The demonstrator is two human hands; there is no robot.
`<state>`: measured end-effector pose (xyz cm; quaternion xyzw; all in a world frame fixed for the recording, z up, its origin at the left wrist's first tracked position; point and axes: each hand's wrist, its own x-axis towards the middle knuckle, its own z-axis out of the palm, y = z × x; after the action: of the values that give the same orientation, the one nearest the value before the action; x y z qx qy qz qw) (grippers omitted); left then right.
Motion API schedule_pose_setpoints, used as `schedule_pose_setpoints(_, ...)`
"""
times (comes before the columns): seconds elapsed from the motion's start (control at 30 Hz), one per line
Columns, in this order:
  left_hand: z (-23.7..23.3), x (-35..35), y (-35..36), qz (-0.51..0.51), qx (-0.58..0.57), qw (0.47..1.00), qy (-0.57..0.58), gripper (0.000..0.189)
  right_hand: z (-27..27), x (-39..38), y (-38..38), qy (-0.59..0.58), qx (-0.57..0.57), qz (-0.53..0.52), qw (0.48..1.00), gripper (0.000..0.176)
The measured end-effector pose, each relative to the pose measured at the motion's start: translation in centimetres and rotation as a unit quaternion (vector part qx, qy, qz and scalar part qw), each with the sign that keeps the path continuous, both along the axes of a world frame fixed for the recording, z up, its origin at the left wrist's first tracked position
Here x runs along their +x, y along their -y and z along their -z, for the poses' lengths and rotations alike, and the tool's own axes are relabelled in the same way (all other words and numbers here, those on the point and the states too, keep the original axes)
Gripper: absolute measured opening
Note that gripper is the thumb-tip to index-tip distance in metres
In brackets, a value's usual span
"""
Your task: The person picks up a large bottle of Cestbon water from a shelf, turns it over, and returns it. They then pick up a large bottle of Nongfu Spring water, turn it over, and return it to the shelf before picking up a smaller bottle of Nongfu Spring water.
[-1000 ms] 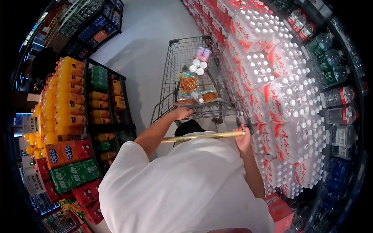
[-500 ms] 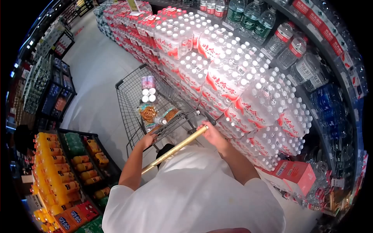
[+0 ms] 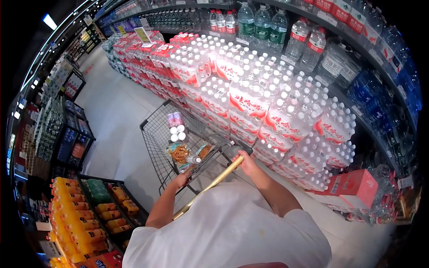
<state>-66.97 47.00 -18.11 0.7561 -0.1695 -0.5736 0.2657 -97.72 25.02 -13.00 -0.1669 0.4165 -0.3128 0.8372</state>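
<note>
A wire shopping cart [image 3: 152, 138] stands ahead of me. My right hand [image 3: 246, 162] is closed round the upper end of a gold bar [image 3: 219, 178], which slants down to the left in front of my white shirt. At the cart's near side, my left hand [image 3: 181, 179] has its fingers wrapped on the rim, partly hidden. Inside the cart lie a pack with pink tops [image 3: 175, 119], some white-lidded containers [image 3: 177, 133], a bag of brown food [image 3: 180, 153], another bag [image 3: 204, 151] and a clear bottle [image 3: 193, 159].
Stacked packs of bottled water [image 3: 250, 100] line the right side, close to the cart. Shelves of larger bottles [image 3: 270, 27] rise behind them. A pink box [image 3: 351, 187] sits at lower right. Orange drinks [image 3: 73, 210] fill a display at lower left. The tiled aisle [image 3: 111, 98] runs up-left.
The view has tilted up, so the cart, both hands and the gold bar appear lower and slightly further right. More of the upper shelves shows. Both hands keep their grip.
</note>
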Motion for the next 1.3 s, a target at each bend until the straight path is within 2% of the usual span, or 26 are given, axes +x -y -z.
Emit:
schedule_pose_setpoints(0.07,-4.2,-2.0,-0.2,0.053,-0.004,0.998,0.017,0.036,-0.6,-0.3,-1.0,-0.033,0.001,0.035,0.999,0.022)
schedule_pose_setpoints(0.23,-2.1,-3.4,-2.6,0.063,-0.047,0.997,0.025,0.037,-0.5,-0.9,-3.9,-0.118,0.017,0.133,0.984,0.013)
schedule_pose_setpoints(0.4,-0.7,-4.5,-5.4,0.135,-0.043,0.987,0.071,0.048,-1.2,-3.1,-7.5,-0.157,0.001,0.155,0.975,0.012)
schedule_pose_setpoints(0.53,-4.4,-6.6,-6.9,0.216,-0.049,0.969,0.113,0.057,-0.2,-5.5,-10.0,-0.148,-0.001,0.145,0.978,0.012)
schedule_pose_setpoints(0.57,-6.3,-7.5,-7.1,0.202,-0.035,0.972,0.112,0.058,-0.5,-6.1,-10.5,-0.139,-0.002,0.138,0.981,0.012)
schedule_pose_setpoints(0.67,-5.1,-9.0,-8.3,0.189,-0.044,0.975,0.105,0.057,-0.2,-8.0,-11.7,-0.131,0.002,0.13,0.983,0.012)
schedule_pose_setpoints(0.7,-4.9,-9.7,-8.6,0.168,-0.036,0.978,0.121,0.052,-0.3,-8.5,-12.0,-0.131,0.004,0.128,0.983,0.012)
schedule_pose_setpoints(0.8,-4.8,-11.3,-9.5,0.157,-0.016,0.984,0.082,0.058,-0.6,-10.3,-13.0,-0.119,-0.009,0.119,0.986,0.013)
schedule_pose_setpoints(0.9,-3.0,-12.3,-10.2,0.165,0.005,0.983,0.086,0.057,0.0,-11.9,-13.4,-0.1,-0.01,0.112,0.989,0.012)
schedule_pose_setpoints(1.0,-0.4,-13.4,-10.9,0.148,-0.015,0.985,0.086,0.055,0.1,-13.8,-13.6,-0.085,-0.009,0.09,0.992,0.012)
schedule_pose_setpoints(1.03,-0.3,-14.5,-11.2,0.086,-0.054,0.991,0.082,0.052,0.5,-14.5,-13.4,-0.066,0.024,0.074,0.995,0.013)
schedule_pose_setpoints(1.13,-1.5,-16.5,-11.5,0.11,-0.005,0.987,0.114,0.048,0.2,-17.6,-12.9,0.015,0.039,0.003,0.999,0.015)
schedule_pose_setpoints(1.17,-4.3,-18.0,-11.1,0.121,0.012,0.984,0.129,0.045,1.3,-19.3,-12.2,0.076,0.043,-0.054,0.995,0.015)
schedule_pose_setpoints(1.3,-3.2,-21.5,-11.6,0.057,-0.024,0.989,0.138,0.039,-0.2,-24.5,-11.5,0.077,0.048,-0.155,0.984,0.017)
